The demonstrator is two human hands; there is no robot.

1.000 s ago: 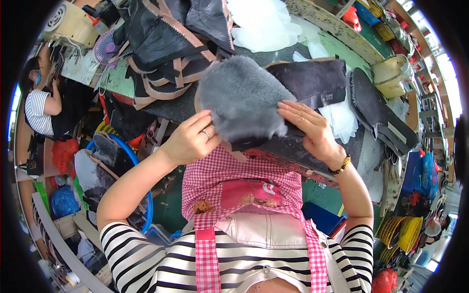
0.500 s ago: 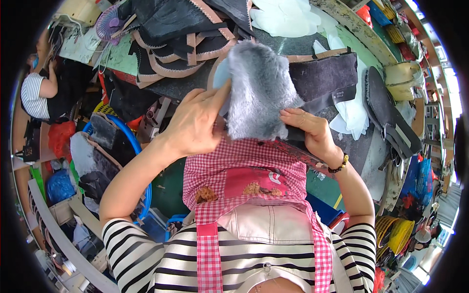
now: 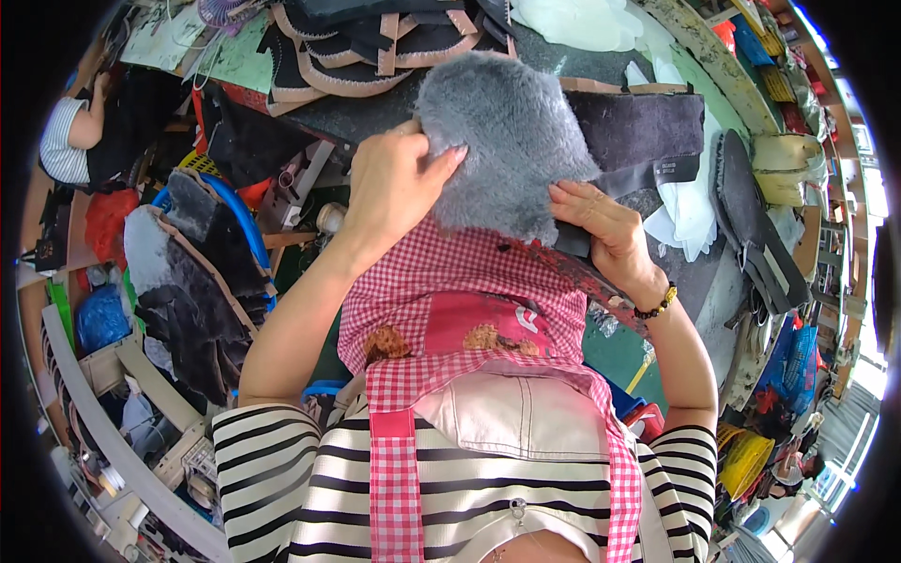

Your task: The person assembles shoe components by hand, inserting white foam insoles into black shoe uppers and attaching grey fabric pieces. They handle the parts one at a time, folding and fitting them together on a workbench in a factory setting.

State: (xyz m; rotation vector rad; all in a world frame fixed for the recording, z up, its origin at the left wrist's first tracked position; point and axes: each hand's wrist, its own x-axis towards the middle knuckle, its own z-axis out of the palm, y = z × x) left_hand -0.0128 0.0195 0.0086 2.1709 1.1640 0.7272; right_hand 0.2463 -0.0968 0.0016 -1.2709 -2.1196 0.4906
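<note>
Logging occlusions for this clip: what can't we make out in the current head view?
All in the head view:
Underside of the grey fur piece: faces away from the camera.
Most left hand fingertips: behind the hand itself or the fur.
Purple fan: cut off by the top edge.
Label print on the dark piece: too small to read.

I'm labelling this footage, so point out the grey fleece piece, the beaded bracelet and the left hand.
Grey fleece piece (image 3: 511, 141), head view: middle of its furry face.
Beaded bracelet (image 3: 661, 304), head view: middle of its visible strand.
Left hand (image 3: 392, 183), head view: back of the hand.
</note>
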